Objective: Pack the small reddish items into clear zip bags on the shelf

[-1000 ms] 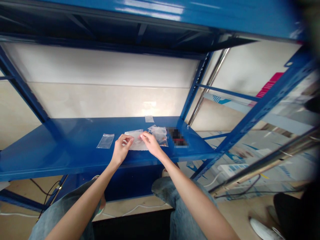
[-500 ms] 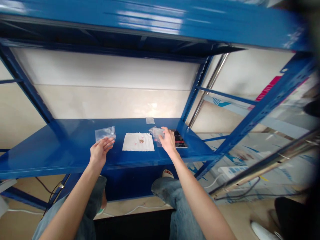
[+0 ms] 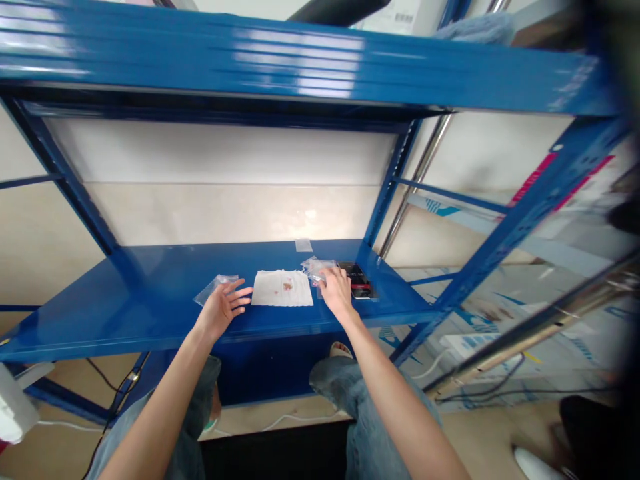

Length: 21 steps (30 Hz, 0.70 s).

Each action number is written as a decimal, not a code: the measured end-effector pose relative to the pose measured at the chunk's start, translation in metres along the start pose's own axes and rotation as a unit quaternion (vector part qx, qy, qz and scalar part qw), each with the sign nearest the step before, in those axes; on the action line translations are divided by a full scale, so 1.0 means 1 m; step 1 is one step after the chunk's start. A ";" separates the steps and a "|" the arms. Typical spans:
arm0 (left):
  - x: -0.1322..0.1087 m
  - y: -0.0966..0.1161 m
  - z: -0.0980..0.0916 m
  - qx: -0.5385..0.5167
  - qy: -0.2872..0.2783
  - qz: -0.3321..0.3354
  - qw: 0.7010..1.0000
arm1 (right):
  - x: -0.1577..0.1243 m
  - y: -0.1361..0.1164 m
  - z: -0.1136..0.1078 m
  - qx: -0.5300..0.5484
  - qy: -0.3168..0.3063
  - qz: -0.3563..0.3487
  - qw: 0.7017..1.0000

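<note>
Nearest are the person's knees in blue jeans, and both bare forearms reach up from them onto the blue metal shelf.

The left hand lies palm down at the front part of the shelf with its fingers spread wide and gripping nothing. A small clear bag lies flat just past its thumb and forefinger, partly under them. Whether the fingers press on it or only hover above it cannot be told. The open, flat hand looks suited to pinning such a light, slippery bag against the shelf.

Between the two hands, just right of the left fingertips, lies a white sheet of paper with a few small reddish bits near its middle. Spread flat, it probably keeps the bits together and easy to see against the blue.

The right hand lies on the sheet's other side, fingers bent forward. Their tips rest on a loose heap of clear bags, which lies just beyond them. Whether they pinch a bag or only touch the heap is hidden by the back of the hand. A flat black thing with red marks lies just right of these fingers, near the shelf's corner post.

Further beyond the right fingertips, one more little bag lies alone near the back edge. Behind it is a pale wall, and another blue shelf runs overhead.
</note>
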State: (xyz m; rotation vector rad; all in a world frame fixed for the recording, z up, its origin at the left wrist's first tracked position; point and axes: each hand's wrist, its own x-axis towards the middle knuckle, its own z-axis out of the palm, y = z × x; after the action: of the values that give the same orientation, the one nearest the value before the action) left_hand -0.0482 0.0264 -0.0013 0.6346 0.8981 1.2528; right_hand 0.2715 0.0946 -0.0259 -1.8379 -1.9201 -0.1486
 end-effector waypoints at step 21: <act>-0.003 -0.054 0.033 0.160 -0.121 0.152 0.968 | -0.043 -0.079 -0.008 0.460 0.045 -0.243 0.853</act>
State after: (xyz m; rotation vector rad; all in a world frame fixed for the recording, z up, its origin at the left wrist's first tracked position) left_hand 0.0081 0.0133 -0.0278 1.1925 0.8237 1.2741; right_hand 0.1969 0.0448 -0.0170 -0.6924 -1.8507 0.4479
